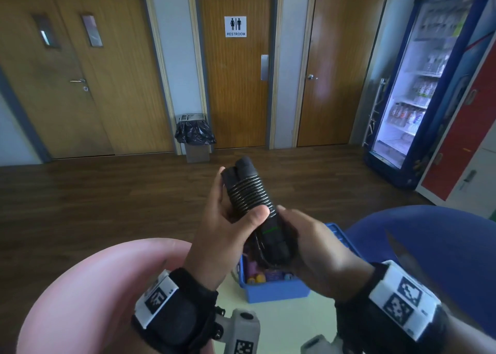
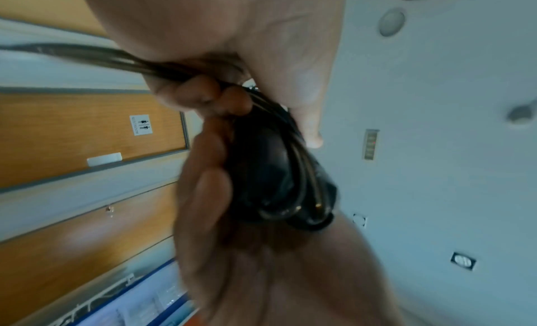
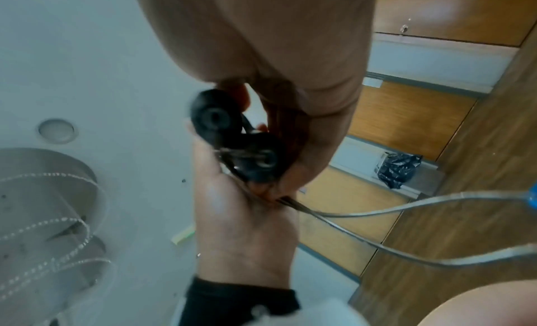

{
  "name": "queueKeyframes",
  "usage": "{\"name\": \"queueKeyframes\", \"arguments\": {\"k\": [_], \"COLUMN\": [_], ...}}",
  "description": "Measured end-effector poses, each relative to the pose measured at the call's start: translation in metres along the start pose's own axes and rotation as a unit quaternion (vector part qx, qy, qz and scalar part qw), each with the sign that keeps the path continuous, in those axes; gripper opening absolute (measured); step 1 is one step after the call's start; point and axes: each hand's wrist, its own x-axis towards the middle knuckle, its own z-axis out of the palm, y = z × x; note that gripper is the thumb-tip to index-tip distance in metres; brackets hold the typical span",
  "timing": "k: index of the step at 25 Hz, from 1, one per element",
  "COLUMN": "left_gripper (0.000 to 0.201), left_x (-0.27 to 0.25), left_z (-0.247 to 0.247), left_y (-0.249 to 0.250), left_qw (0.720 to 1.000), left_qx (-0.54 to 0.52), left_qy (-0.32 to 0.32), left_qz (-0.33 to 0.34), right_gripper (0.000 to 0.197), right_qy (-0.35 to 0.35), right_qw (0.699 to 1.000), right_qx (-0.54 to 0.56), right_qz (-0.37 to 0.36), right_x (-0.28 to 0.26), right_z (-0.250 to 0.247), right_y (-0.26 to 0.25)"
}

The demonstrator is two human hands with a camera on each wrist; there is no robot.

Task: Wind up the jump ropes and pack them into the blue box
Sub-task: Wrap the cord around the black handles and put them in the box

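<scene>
Showing one black jump rope [image 1: 251, 192] at frame centre: two handles side by side, cord coiled around them. Gripped from the left by the left hand [image 1: 228, 230], thumb pressed across the coils, fingers curled behind. Clamped at the lower end by the right hand [image 1: 308, 243], fingers wrapped around the handles. One blue box [image 1: 271, 290] directly below, holding several coloured items.

Left hand [image 1: 228, 230]: raised before the chest, palm turned inward, thumb laid across the front of a black bundle [image 1: 252, 200] and fingers curled behind it. Right hand [image 1: 314, 246]: held just beside the left, fingers wrapped round the bundle's lower end. Both wrists are banded with black straps.
</scene>
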Motion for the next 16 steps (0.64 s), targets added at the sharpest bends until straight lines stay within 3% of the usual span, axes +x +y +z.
{"name": "queueKeyframes", "arguments": {"k": [3, 5, 6, 8, 10, 11, 14, 16], "left_gripper": [0.074, 0.066, 0.062, 0.04, 0.056, 0.061, 0.057, 0.054], "left_x": [0.0, 0.001, 0.002, 0.005, 0.003, 0.002, 0.003, 0.001], "left_z": [0.005, 0.009, 0.009, 0.006, 0.003, 0.002, 0.002, 0.001], "left_y": [-0.001, 0.001, 0.003, 0.009, 0.015, 0.017, 0.018, 0.01], "left_qw": [1.0, 0.998, 0.994, 0.952, 0.897, 0.888, 0.897, 0.908], "left_qx": [0.027, 0.058, 0.101, 0.303, 0.442, 0.458, 0.436, 0.412], "left_qy": [0.006, 0.019, 0.031, 0.034, -0.012, -0.032, -0.048, -0.037], "left_qz": [-0.01, -0.028, -0.034, -0.022, -0.009, 0.001, 0.049, 0.066], "right_gripper": [0.042, 0.025, 0.017, 0.017, 0.02, 0.021, 0.026, 0.026], "right_qy": [-0.029, 0.058, 0.114, 0.193, 0.24, 0.255, 0.261, 0.264], "right_qw": [0.996, 0.977, 0.953, 0.896, 0.857, 0.843, 0.809, 0.807], "right_qx": [-0.068, -0.186, -0.251, -0.363, -0.427, -0.452, -0.518, -0.521], "right_qz": [-0.043, -0.09, -0.124, -0.167, -0.159, -0.143, -0.1, -0.091], "right_x": [-0.007, -0.008, -0.009, -0.009, -0.007, -0.006, 0.0, 0.003], "right_z": [-0.001, 0.002, 0.004, 0.003, -0.003, -0.007, -0.014, -0.017], "right_y": [-0.002, -0.003, -0.003, -0.004, -0.006, -0.007, -0.011, -0.013]}}
